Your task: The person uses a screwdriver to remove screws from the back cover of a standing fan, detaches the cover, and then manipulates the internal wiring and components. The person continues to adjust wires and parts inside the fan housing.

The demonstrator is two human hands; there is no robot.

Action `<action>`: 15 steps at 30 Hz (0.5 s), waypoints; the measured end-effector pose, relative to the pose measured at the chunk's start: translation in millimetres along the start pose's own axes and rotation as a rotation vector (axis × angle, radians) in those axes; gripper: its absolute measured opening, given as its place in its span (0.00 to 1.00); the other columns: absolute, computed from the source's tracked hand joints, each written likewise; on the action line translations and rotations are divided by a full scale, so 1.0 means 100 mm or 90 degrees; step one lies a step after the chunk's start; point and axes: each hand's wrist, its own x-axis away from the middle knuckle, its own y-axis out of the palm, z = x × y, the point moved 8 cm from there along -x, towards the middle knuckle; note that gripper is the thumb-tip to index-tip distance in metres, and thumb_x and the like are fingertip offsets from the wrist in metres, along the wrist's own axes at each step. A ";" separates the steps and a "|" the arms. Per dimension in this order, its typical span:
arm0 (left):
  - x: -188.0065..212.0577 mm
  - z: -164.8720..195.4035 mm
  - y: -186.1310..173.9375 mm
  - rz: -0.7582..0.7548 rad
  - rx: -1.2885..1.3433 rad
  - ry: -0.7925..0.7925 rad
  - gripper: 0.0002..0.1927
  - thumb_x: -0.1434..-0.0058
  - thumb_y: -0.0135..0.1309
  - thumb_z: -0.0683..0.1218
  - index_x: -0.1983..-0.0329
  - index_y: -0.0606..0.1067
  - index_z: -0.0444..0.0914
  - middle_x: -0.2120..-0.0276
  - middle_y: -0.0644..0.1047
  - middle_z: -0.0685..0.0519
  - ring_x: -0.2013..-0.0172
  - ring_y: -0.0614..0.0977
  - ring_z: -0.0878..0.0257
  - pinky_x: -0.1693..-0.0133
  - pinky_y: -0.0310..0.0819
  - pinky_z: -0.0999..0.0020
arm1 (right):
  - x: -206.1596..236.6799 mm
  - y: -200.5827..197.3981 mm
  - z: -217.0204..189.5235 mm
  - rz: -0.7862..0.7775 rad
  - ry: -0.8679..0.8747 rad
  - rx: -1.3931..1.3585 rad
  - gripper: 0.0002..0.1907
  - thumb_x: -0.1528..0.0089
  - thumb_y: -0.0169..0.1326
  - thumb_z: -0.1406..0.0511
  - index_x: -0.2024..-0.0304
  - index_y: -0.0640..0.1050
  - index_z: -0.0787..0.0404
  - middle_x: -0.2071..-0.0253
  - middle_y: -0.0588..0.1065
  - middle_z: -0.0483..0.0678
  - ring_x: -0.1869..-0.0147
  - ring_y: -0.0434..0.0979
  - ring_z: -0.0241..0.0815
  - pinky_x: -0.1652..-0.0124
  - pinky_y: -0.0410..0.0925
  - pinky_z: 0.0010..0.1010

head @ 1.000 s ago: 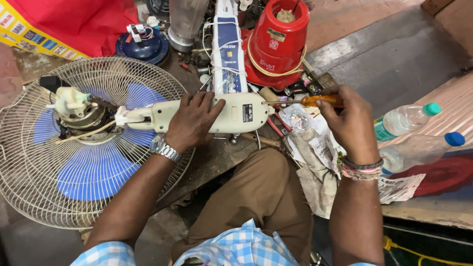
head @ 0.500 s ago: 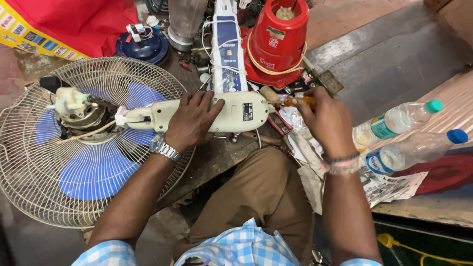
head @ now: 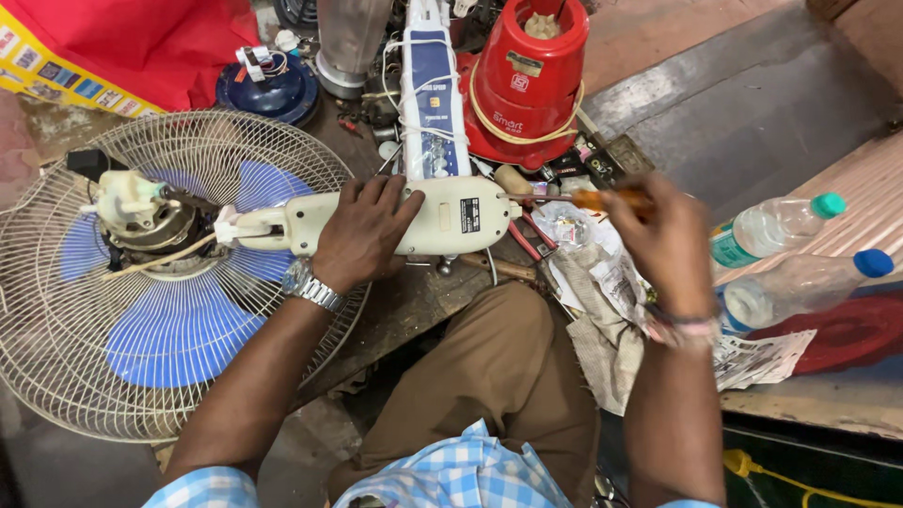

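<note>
The cream fan neck (head: pixel 442 218) is pressed flat under the spread left hand (head: pixel 362 235); an orange-handled screwdriver (head: pixel 602 199) is gripped in the closed right hand (head: pixel 668 246).

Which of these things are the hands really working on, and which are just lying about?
In use:
- cream fan housing, pressed down by the left hand
- orange-handled screwdriver, held by the right hand
- fan motor on the wire guard with blue blades

Lying about:
- red appliance base
- two plastic bottles
- crumpled newspaper
- dark blue base
</note>
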 end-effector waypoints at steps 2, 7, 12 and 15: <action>-0.01 -0.02 0.04 -0.019 0.012 -0.011 0.49 0.61 0.71 0.55 0.34 0.65 0.41 0.38 0.69 0.40 0.40 0.70 0.48 0.42 0.61 0.48 | 0.20 -0.17 -0.12 0.039 -0.003 0.072 0.12 0.35 0.63 0.63 0.54 0.80 0.65 0.65 0.80 0.56 0.65 0.83 0.47 0.65 0.73 0.35; 0.00 0.01 0.03 -0.015 0.019 -0.006 0.51 0.63 0.72 0.56 0.35 0.65 0.41 0.39 0.69 0.40 0.40 0.70 0.47 0.44 0.62 0.47 | 0.51 -0.18 -0.36 0.031 -0.026 0.154 0.10 0.37 0.64 0.63 0.58 0.82 0.63 0.69 0.79 0.55 0.69 0.80 0.50 0.68 0.69 0.39; 0.05 0.02 -0.01 -0.045 -0.005 -0.013 0.52 0.65 0.73 0.55 0.34 0.65 0.42 0.38 0.69 0.42 0.40 0.70 0.49 0.43 0.62 0.49 | 0.59 -0.13 -0.44 0.022 -0.023 0.175 0.11 0.37 0.64 0.61 0.58 0.82 0.61 0.66 0.79 0.55 0.65 0.81 0.52 0.65 0.71 0.40; 0.05 0.04 -0.05 -0.025 0.000 -0.009 0.54 0.66 0.74 0.56 0.35 0.65 0.42 0.38 0.69 0.41 0.40 0.70 0.48 0.44 0.62 0.48 | 0.62 -0.13 -0.48 0.024 -0.048 0.198 0.10 0.38 0.63 0.61 0.58 0.82 0.61 0.66 0.79 0.55 0.64 0.81 0.54 0.64 0.71 0.41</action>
